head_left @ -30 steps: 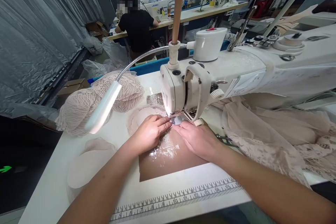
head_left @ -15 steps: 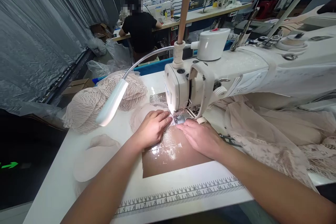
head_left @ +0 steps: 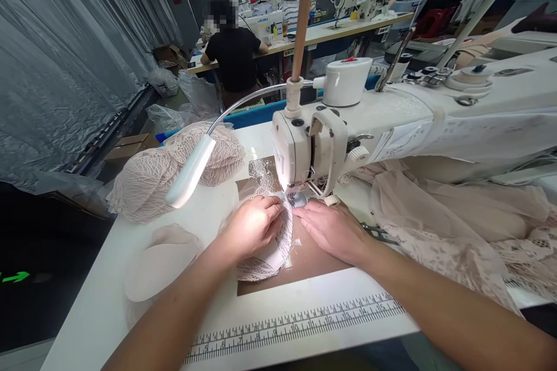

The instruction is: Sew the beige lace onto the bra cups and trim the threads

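Observation:
Under the needle end of a white sewing machine [head_left: 293, 153] lies a pale pink lace cup [head_left: 285, 243], oval with a patterned lace edge. My left hand [head_left: 252, 223] rests on the cup with fingers curled and pressed together, gripping it just left of the presser foot; its fingertips are partly hidden. Flat beside the needle on the right, my right hand [head_left: 333, 226] has its fingers stretched out, the tips at the cup's edge. A glossy brown sheet [head_left: 313, 258] lies beneath both hands on the white table.
Stacked lace cups [head_left: 148, 182] sit at the back left, behind a gooseneck lamp [head_left: 191, 171]. Smooth pale cup pieces [head_left: 159, 266] lie front left. Sheer fabric with lace [head_left: 448, 214] is heaped at right. A ruler strip [head_left: 296, 330] marks the front edge. A person [head_left: 232, 55] sits at another machine beyond.
The lace cup has turned and swung toward me, now spreading over the brown sheet below my left hand. My left hand has shifted slightly; my right hand stays nearly in place.

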A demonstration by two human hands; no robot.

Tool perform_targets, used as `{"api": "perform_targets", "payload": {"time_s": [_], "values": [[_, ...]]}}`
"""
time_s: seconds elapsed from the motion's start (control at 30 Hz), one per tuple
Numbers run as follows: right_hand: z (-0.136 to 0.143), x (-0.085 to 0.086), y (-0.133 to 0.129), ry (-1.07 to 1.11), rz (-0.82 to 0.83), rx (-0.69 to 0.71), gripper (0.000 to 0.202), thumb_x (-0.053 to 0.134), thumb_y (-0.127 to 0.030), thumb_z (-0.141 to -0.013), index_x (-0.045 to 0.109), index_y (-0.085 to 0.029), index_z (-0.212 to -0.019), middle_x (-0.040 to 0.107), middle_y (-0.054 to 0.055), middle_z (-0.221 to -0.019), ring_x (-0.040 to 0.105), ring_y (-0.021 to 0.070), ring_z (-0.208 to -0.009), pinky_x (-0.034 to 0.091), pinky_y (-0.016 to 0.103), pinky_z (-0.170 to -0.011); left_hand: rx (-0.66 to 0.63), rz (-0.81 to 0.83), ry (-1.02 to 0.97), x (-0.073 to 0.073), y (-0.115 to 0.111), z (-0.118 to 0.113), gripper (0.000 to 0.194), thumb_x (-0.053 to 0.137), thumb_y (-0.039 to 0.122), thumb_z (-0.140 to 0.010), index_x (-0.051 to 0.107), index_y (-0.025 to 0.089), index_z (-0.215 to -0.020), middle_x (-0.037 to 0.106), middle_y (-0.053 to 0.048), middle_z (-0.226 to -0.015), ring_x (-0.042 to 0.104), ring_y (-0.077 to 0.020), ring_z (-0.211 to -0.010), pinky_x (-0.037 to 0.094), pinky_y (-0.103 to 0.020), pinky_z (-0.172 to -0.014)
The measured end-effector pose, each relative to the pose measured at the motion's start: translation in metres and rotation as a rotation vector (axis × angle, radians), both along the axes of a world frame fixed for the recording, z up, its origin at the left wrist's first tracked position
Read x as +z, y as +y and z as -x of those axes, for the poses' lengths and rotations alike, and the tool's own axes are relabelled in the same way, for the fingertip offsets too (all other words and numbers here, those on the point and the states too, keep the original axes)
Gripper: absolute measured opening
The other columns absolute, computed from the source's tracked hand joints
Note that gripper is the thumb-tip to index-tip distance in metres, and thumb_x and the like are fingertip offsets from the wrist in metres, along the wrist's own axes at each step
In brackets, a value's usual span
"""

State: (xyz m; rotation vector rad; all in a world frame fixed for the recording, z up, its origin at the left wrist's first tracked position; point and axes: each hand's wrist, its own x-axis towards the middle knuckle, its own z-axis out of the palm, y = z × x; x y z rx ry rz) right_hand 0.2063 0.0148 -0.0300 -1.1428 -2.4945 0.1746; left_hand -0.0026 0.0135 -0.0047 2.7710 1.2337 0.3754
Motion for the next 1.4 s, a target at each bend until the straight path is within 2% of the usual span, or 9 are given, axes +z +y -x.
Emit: {"api": "perform_targets", "payload": {"time_s": [0.17,0.5,0.7,0.97,1.07,1.2,1.4], "values": [[0.000,0.000,0.000,-0.012,0.014,-0.001,0.030,0.044,-0.013,-0.087,0.067,-0.018,-0.104,0.066,0.004,-0.081,0.059,0.0158,-0.072,0.039,0.027,-0.062,-0.001,0.042,0.044,-0.006,-0.002,-0.005,0.032,0.039,0.025,-0.093,0.060,0.017,-0.117,0.058,-0.007,-0.125,0.055,-0.0219,-0.096,0.047,-0.038,-0.085],[0.000,0.002,0.000,-0.040,0.037,-0.007,0.027,0.045,-0.012,-0.085,0.067,-0.019,-0.098,0.062,0.002,-0.076,0.055,0.0145,-0.068,0.035,0.026,-0.060,0.113,0.017,0.098,-0.005,-0.009,-0.017,0.035,0.035,0.028,-0.095,0.061,0.017,-0.116,0.058,-0.005,-0.128,0.052,-0.0236,-0.096,0.046,-0.039,-0.085],[0.000,0.000,0.000,-0.055,0.034,-0.001,0.026,0.047,-0.012,-0.084,0.067,-0.019,-0.099,0.062,0.003,-0.079,0.055,0.0153,-0.072,0.033,0.026,-0.061,0.148,0.023,0.136,-0.006,-0.012,-0.020,0.035,0.034,0.027,-0.095,0.060,0.017,-0.117,0.058,-0.007,-0.124,0.052,-0.0238,-0.095,0.047,-0.039,-0.084],[0.000,0.000,-0.003,-0.040,0.004,0.013,0.028,0.046,-0.012,-0.086,0.068,-0.020,-0.101,0.063,0.003,-0.081,0.056,0.0150,-0.072,0.035,0.027,-0.062,0.039,0.076,0.126,0.002,-0.015,-0.017,0.033,0.035,0.023,-0.094,0.059,0.015,-0.114,0.059,-0.009,-0.121,0.054,-0.0217,-0.097,0.048,-0.037,-0.085],[0.000,0.000,-0.003,-0.049,0.015,0.014,0.028,0.046,-0.013,-0.086,0.068,-0.019,-0.103,0.062,0.003,-0.079,0.055,0.0150,-0.071,0.035,0.027,-0.061,0.000,0.077,0.106,0.001,-0.013,-0.014,0.033,0.038,0.024,-0.093,0.058,0.015,-0.117,0.058,-0.008,-0.124,0.054,-0.0212,-0.094,0.049,-0.037,-0.083],[-0.001,0.000,-0.003,-0.044,0.026,0.016,0.029,0.045,-0.012,-0.086,0.067,-0.019,-0.104,0.061,0.003,-0.078,0.054,0.0147,-0.070,0.034,0.026,-0.059,-0.043,0.066,0.079,-0.003,-0.009,-0.008,0.036,0.041,0.026,-0.091,0.056,0.014,-0.122,0.057,-0.009,-0.127,0.054,-0.0236,-0.098,0.048,-0.040,-0.085],[-0.001,-0.001,-0.004,-0.048,0.002,0.029,0.029,0.043,-0.013,-0.088,0.068,-0.018,-0.102,0.061,0.004,-0.077,0.054,0.0156,-0.070,0.034,0.027,-0.060,-0.052,0.064,0.099,-0.002,-0.009,-0.004,0.041,0.041,0.019,-0.088,0.053,0.014,-0.126,0.055,-0.008,-0.131,0.053,-0.0237,-0.101,0.047,-0.040,-0.086]]}}
